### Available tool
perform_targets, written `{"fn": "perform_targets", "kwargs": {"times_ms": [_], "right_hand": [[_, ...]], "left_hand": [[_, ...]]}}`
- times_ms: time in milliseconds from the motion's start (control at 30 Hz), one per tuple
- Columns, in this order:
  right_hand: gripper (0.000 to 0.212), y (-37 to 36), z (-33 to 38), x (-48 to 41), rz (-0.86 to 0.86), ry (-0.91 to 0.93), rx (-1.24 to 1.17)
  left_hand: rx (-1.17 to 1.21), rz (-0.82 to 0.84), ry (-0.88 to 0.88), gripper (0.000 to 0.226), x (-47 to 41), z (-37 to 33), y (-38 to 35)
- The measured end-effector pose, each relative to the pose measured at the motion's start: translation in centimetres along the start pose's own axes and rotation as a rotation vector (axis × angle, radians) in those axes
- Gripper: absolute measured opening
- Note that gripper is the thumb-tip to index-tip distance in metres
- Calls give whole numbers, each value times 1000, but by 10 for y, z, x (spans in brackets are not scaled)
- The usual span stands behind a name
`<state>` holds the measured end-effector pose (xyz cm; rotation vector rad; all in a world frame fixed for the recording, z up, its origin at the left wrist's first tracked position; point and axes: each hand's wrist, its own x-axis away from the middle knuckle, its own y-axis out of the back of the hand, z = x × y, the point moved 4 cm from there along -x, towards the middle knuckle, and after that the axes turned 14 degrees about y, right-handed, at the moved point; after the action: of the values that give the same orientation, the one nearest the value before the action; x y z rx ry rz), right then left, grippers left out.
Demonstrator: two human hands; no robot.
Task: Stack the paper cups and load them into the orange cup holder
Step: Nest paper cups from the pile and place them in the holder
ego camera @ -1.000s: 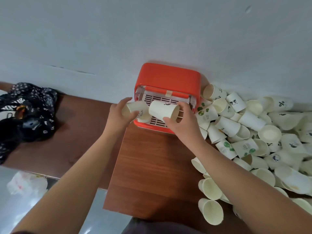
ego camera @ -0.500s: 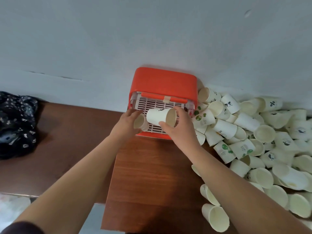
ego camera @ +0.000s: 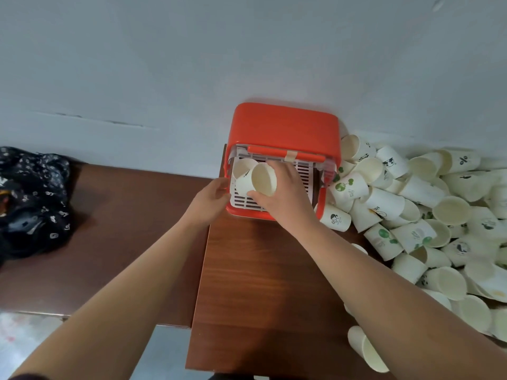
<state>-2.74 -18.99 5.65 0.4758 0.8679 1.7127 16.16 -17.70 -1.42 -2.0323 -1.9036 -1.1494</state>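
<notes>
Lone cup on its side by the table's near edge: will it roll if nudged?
Probably: the cup lies sideways on the smooth table, so it should roll, curving since it tapers. Looks thin and light; a hard grip would likely crush it.

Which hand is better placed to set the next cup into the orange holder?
Right. The right hand grips a paper cup just over the white grille of the orange holder; the left hand holds no cup and only touches its left edge.
</notes>
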Motion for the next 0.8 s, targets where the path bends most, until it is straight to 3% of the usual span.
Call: {"fn": "perform_targets", "kwargs": {"times_ms": [200, 400, 533, 700, 800], "right_hand": [[69, -3, -12, 10, -95, -61, -33], [74, -11, -22, 19, -233, -86, -79], [77, -26, -16, -4, -219, -36, 5], [69, -26, -19, 7, -222, 2, 74], [67, -18, -27, 21, -291, -48, 79]], "left_hand": [[72, -65, 39, 47, -5, -5, -6], [33, -61, 2, 55, -8, -11, -21], [86, -57, 4, 63, -12, -11, -24], [163, -58, 12, 54, -23, -9, -27], [25, -166, -74, 56, -21, -15, -31]]}}
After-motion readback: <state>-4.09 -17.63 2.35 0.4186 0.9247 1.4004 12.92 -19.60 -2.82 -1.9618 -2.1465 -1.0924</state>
